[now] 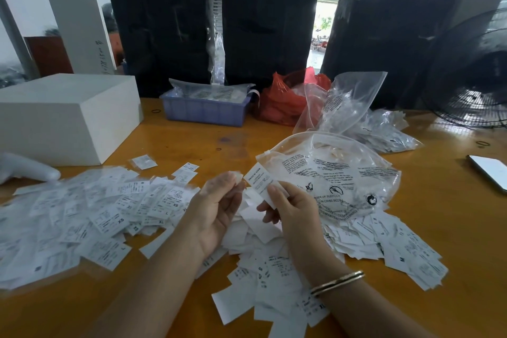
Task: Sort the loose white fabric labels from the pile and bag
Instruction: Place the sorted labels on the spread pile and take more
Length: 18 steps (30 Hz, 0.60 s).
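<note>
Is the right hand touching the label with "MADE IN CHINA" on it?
Touching. In the head view the right hand pinches the lower end of the label between thumb and fingers; the label stands up from that pinch.

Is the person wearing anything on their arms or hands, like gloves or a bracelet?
No gloves and no sleeves in view: both forearms are bare. The right hand has a thin gold-coloured metal bangle around its wrist. The left hand shows no bracelet or watch. No rings show on the fingers that can be seen.
</note>
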{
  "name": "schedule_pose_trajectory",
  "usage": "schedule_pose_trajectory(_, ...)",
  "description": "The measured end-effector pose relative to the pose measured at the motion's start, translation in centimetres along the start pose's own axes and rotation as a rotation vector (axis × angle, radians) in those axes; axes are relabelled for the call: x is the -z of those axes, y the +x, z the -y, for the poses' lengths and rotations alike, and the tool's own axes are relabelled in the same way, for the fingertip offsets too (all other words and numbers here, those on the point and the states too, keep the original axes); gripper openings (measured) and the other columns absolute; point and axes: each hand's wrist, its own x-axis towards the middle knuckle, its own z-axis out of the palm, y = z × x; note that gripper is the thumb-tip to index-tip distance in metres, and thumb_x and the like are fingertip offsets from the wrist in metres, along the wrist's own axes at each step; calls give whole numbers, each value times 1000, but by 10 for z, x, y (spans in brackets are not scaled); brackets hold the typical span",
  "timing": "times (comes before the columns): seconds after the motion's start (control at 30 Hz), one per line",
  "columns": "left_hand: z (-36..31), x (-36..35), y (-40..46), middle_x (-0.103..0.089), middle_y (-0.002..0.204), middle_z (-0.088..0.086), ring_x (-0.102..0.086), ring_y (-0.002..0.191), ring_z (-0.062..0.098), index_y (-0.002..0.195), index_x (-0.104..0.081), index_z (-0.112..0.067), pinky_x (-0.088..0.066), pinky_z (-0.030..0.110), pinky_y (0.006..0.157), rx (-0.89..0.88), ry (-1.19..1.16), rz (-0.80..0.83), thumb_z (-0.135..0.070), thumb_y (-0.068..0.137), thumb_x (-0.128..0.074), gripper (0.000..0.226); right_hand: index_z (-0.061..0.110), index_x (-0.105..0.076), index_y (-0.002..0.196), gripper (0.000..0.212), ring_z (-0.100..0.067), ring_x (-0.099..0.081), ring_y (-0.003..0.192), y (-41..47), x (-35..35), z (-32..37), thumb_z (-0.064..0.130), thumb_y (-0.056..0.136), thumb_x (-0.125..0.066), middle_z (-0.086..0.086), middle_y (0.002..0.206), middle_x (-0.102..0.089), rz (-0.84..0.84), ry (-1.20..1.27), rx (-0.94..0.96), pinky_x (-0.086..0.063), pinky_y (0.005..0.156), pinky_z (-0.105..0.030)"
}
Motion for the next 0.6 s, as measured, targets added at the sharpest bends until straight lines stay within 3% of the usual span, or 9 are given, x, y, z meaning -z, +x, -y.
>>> schedule_pose_trajectory(0.13, 0, 0, -1, -73, 75, 5, -70, 66, 8, 97, -61, -8, -53, 16, 55, -3, -10, -1, -18, 69, -71, 31, 19, -70, 88, 22, -11, -57, 50, -1, 1, 2, 13, 97, -51, -4, 63, -67, 13, 45, 5, -43, 49, -19)
schedule_pose_trajectory(0.3, 1, 0, -1, -72, 74, 6, -70, 66, 9, 85, -63, -9, -54, 16, 56, -14, 36, 32, -20, 70, -71, 20, 18, -70, 90, 19, -11, -57, 50, -2, -1, 2, 13, 96, -52, -5, 64, -68, 55, 3, -16, -43, 48, -19)
schedule_pose_trajectory(0.47, -2, 0, 0, -73, 77, 6, -70, 68, 9, 96, -59, -7, -54, 17, 56, -33, 5, -23, -18, 68, -72, 33, 14, -68, 92, 18, -12, -58, 52, 0, 4, 4, 12, 96, -51, -3, 63, -67, 17, 72, -12, -45, 51, -20)
schedule_pose_trajectory(0.6, 0, -1, -1, -73, 77, 5, -70, 69, 9, 96, -59, -7, -54, 16, 58, -27, 25, 0, -19, 70, -71, 31, 15, -69, 90, 19, -12, -58, 50, -1, 3, 3, 12, 96, -52, -3, 62, -67, 45, 37, -14, -45, 48, -18)
